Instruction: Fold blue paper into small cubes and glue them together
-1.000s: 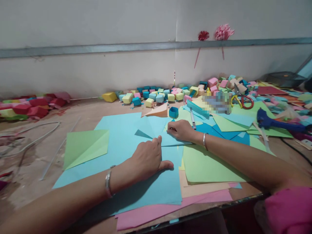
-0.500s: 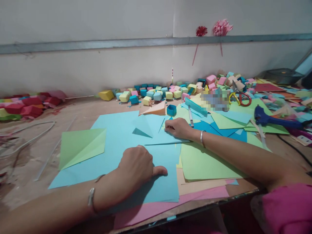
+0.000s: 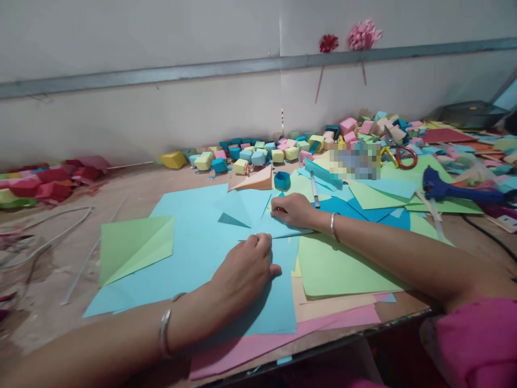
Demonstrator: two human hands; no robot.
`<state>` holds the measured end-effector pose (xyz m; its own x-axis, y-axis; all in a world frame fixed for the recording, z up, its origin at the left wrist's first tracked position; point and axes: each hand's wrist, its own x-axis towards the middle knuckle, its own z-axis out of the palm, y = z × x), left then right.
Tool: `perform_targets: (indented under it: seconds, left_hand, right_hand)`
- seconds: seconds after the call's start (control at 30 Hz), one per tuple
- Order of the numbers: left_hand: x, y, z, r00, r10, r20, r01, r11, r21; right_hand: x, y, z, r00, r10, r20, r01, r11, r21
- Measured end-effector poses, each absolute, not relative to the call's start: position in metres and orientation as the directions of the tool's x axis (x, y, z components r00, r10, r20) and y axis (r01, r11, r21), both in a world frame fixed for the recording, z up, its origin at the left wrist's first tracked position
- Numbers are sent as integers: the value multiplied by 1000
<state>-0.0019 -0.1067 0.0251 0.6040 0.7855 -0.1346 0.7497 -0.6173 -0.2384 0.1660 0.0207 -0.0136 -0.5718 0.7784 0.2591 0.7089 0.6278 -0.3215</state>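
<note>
A folded light blue sheet of paper (image 3: 242, 207), with a raised flap and a small dark triangular opening, lies on larger light blue paper (image 3: 194, 264). The fingers of my right hand (image 3: 297, 210) are closed at the folded sheet's right end, pressing it down. My left hand (image 3: 244, 269) rests palm down, its bent fingertips by the sheet's near edge and its thumb held apart. Nothing shows in its grip. Left of it lies a creased light green sheet (image 3: 137, 248).
Small paper boxes (image 3: 258, 156) crowd along the wall. Scissors (image 3: 398, 153), a white cutter knife (image 3: 315, 189) and a blue glue gun (image 3: 452, 188) lie to the right. Green paper (image 3: 343, 267) and pink paper (image 3: 242, 355) are near the front edge.
My left hand has moved forward and right to the folded sheet's near edge, its fingers now reaching further out. My right hand stays on the sheet. The view has tilted slightly.
</note>
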Motion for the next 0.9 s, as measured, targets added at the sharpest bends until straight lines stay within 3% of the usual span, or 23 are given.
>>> perform_targets:
  seconds: [0.17, 0.33, 0.6, 0.9]
  left_hand:
    - [-5, -110, 29, 688, 720, -90, 675, -680, -286]
    - [-4, -105, 27, 666, 735, -124, 671, -663, -331]
    - [-5, -80, 13, 759, 647, 74, 650, -745, -147]
    - [-4, -71, 17, 826, 564, 26, 555, -804, -213]
  right_hand:
    - [167, 22, -15, -572, 774, 273, 693, 633, -343]
    - [167, 24, -17, -573, 770, 281, 685, 638, -350]
    - [166, 22, -14, -570, 779, 260, 711, 627, -320]
    - [166, 23, -14, -573, 775, 266, 705, 632, -322]
